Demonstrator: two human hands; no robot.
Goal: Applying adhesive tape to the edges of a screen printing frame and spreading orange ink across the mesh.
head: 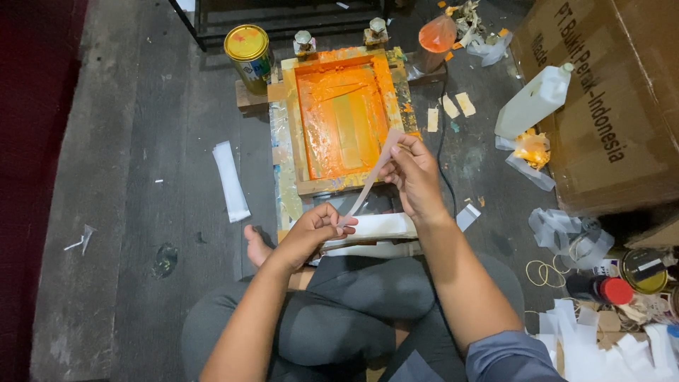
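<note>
A worn grey floor (141, 141) carries an orange-inked screen frame (343, 117). Just in front of the frame, a pale strip (373, 173) stretches taut — left hand (311, 230) fingers pinched on its lower end, right hand (414, 173) fingers pinched on its upper end.

We see the printing frame (341, 117) ahead of our hands, a tin (249, 48) behind it to the left. A plastic bottle (534, 101) and cardboard box (608, 106) lie right; a folded strip (231, 180) lies left.

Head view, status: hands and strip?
Left hand pinches strip low end. Right hand grips top, over orange printing frame. Nothing in the way.
</note>
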